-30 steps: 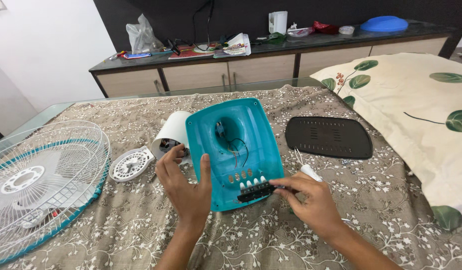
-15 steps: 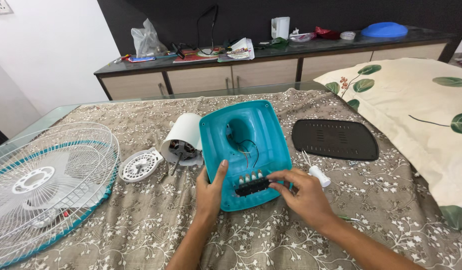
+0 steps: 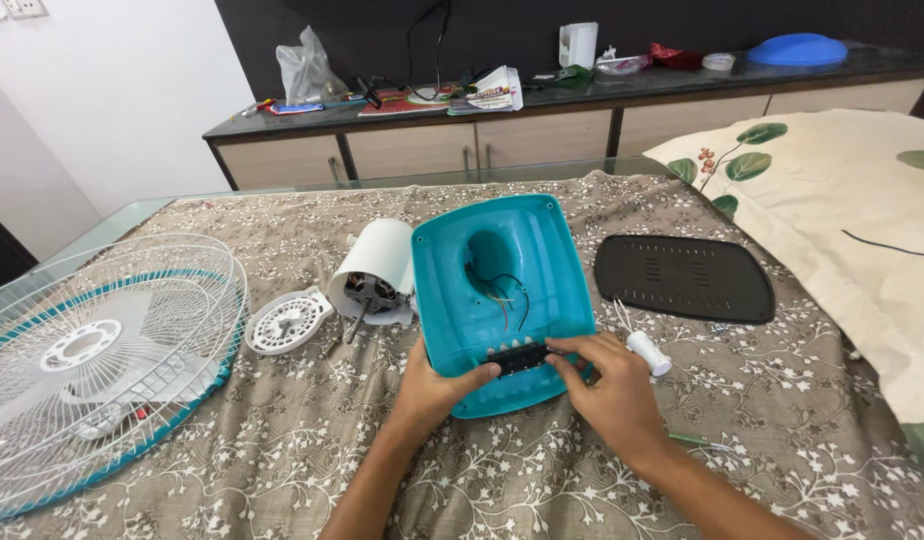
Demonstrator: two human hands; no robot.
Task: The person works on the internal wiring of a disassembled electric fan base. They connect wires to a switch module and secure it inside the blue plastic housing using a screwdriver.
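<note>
Black switch block (image 3: pixel 519 357) sits inside the near end of the upturned teal fan base (image 3: pixel 502 295), on the patterned tablecloth (image 3: pixel 282 480). Left hand (image 3: pixel 432 390): thumb tip pressed on the block's left end, other fingers curled under the base rim. Right hand (image 3: pixel 607 385): fingertips pinched together on the block's right end. Thin wires (image 3: pixel 502 295) lie loose in the base hollow. White motor housing (image 3: pixel 374 280) touches the base's left side. Black cover plate (image 3: pixel 682 278) lies apart, right. Fan grille (image 3: pixel 92 360) far left.
</note>
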